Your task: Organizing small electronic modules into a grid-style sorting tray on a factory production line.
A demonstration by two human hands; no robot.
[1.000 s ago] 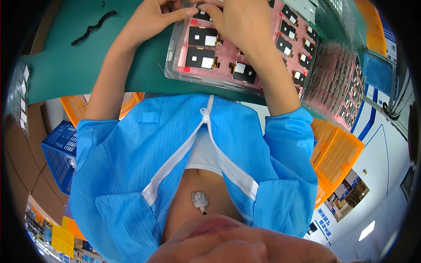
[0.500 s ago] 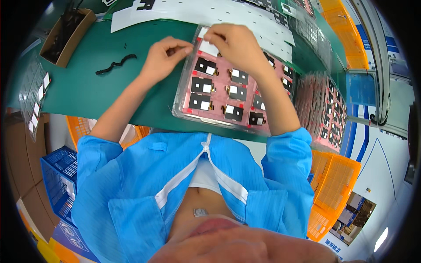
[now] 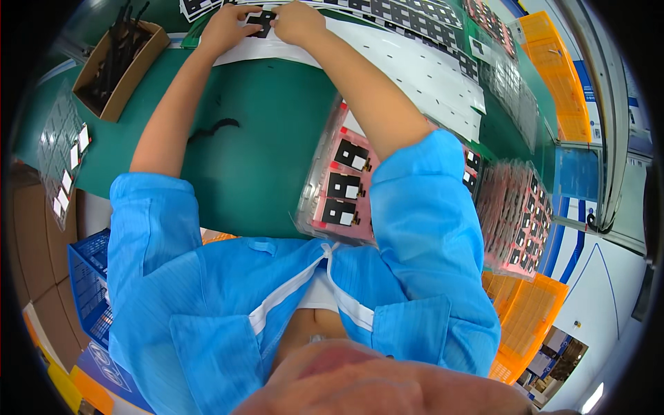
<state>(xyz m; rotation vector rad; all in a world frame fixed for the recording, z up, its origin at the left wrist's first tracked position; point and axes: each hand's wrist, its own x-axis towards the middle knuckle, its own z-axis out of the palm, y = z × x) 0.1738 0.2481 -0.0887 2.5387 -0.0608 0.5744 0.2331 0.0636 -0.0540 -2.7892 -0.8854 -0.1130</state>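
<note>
Both my hands are at the far edge of the bench, over white backing sheet [image 3: 373, 59] with rows of small black marks. A flat black sticker piece [image 3: 261, 25] with a small light square lies between them. My left hand [image 3: 227, 29] grips its left side, thumb and forefinger bent onto it. My right hand [image 3: 299, 25] pinches at its right edge; the exact contact is too small to make out. Nearer to me, a clear tray [image 3: 304, 200] with pink lining holds several black flat parts [image 3: 344, 185] with white squares, partly hidden by my right arm.
A cardboard box [image 3: 123, 97] of black strips stands at the far left. A black curled strip [image 3: 225, 124] lies on the green bench [image 3: 256, 166]. Stacked clear trays [image 3: 508, 214] are at the right, with orange crates [image 3: 529, 318] below. A clear tray [image 3: 62, 138] lies far left.
Both hands have left the pink-lined tray and moved up and left to the sticker sheets at the far edge. The view has shifted, and the tray now appears lower and farther right.
</note>
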